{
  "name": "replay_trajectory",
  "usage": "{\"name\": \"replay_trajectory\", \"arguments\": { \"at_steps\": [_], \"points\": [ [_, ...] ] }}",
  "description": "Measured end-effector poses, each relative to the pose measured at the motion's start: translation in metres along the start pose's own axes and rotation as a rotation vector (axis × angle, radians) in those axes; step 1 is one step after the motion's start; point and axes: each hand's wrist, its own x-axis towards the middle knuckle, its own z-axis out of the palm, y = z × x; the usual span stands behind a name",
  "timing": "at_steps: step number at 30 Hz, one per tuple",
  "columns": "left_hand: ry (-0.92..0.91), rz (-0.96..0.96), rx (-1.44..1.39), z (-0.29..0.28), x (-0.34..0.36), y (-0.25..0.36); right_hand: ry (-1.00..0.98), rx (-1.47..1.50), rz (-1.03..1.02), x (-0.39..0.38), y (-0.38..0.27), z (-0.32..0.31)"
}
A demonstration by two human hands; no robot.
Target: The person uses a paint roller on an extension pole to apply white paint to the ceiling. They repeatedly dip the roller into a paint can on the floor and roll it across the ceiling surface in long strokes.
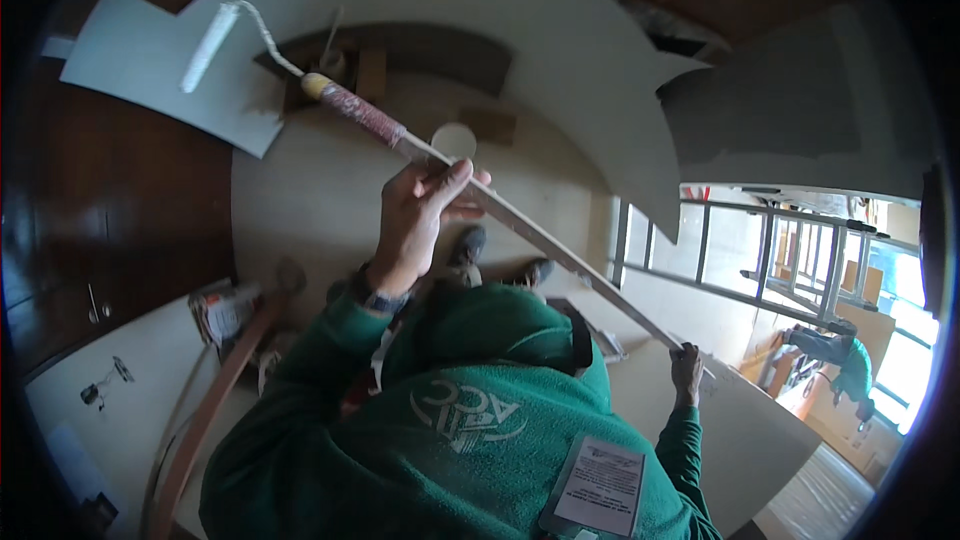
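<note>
A paint roller on a long pole [560,253] slants across the view, from upper left to lower right. Its white roller sleeve [210,48] is at the upper-left end, on a bent wire frame. Below the frame is a worn red handle [355,108] with a yellow collar, joined to the pole. My left hand [412,215] supports the pole just past the handle, thumb along it and fingers beneath. Toward the pole's other end, my right hand [687,372] is closed around it. The sleeve appears close to a pale panel [150,70], but contact cannot be judged.
A white round container [455,142] stands on the floor beyond my feet, near a brown cardboard piece [488,126]. A metal ladder [765,250] is on the right. Farther right, another person [852,375] wears green. A wooden board [205,425] leans at lower left.
</note>
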Motion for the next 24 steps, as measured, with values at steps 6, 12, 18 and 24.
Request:
{"name": "replay_trajectory", "arguments": {
  "at_steps": [6,12,18,24],
  "points": [
    [0.166,-0.333,-0.116,-0.06,0.04,-0.111,-0.244,-0.04,-0.084,-0.033,-0.022,-0.099],
    [0.18,-0.581,-0.224,-0.064,0.083,-0.209,-0.431,-0.114,-0.06,-0.074,-0.083,-0.174],
    [0.007,-0.734,-0.269,-0.046,0.099,-0.276,-0.357,-0.126,0.007,-0.135,-0.13,-0.199],
    [-0.002,-0.877,-0.213,-0.017,0.093,-0.309,-0.444,-0.088,0.098,-0.156,-0.205,-0.197]
  ]
}}
